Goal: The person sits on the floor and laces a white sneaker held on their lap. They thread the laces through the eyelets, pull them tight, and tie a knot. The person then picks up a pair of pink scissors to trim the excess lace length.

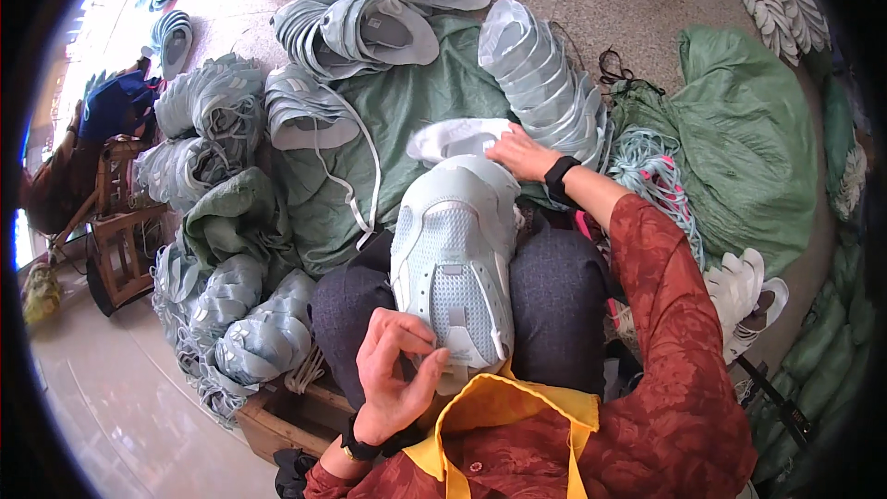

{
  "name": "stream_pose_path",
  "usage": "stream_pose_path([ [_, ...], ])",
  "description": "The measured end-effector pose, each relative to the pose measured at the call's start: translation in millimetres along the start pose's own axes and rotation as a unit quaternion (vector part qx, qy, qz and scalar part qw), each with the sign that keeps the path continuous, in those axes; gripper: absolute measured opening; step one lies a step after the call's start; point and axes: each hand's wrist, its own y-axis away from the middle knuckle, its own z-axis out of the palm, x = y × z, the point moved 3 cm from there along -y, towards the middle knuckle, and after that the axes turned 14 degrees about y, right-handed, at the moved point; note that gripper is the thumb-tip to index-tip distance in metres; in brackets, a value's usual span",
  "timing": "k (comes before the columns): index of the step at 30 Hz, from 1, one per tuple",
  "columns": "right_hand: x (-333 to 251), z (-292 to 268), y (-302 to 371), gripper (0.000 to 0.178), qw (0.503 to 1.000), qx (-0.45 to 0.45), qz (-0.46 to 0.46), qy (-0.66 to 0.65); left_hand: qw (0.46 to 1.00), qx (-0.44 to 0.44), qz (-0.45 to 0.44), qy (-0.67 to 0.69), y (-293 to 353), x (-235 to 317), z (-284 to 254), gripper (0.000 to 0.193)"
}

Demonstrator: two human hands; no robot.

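A light blue-grey shoe upper (pixel 451 249) with a mesh front lies over my lap between my knees, toe pointing away from me. My left hand (pixel 393 374) is at its near end, thumb and fingertips curled into a pinch beside the edge; anything between them is too small to make out. Reaching forward past the toe, my right hand (pixel 525 155) has its fingers closed on the rim of another pale shoe upper (pixel 453 140). That one lies on its side just beyond the first, and part of it is behind my fingers.
Nested shoe uppers (pixel 545 74) stand ahead on a green sheet (pixel 416 92), with more stacks (pixel 370 32) behind. Bundled uppers (pixel 263 323) are heaped at left. Light blue laces (pixel 651 166) and a green sack (pixel 748 139) lie at right. A wooden chair (pixel 125 249) stands far left.
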Motion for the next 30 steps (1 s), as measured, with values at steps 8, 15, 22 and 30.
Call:
stream_pose_path([
  [8, -7.9, -11.0, -5.6, 0.040, 1.000, -0.022, -0.020, 0.005, 1.000, 0.008, 0.015, 0.005, -2.7, -4.0, 1.9, 0.022],
  [15, -12.3, -65.6, 5.8, 0.051, 0.981, 0.141, 0.003, -0.136, 0.999, 0.015, 0.040, 0.000, -4.7, -3.2, 3.2, 0.024],
  [22, -36.4, -176.0, 68.8, 0.036, 0.927, 0.135, 0.099, -0.335, 0.996, 0.024, 0.086, -0.023, 0.3, 3.1, 6.5, 0.026],
  [30, -154.8, -275.7, 141.2, 0.038, 0.956, 0.203, 0.087, -0.194, 0.981, 0.083, 0.139, -0.107, 9.1, 9.2, 8.7, 0.029],
])
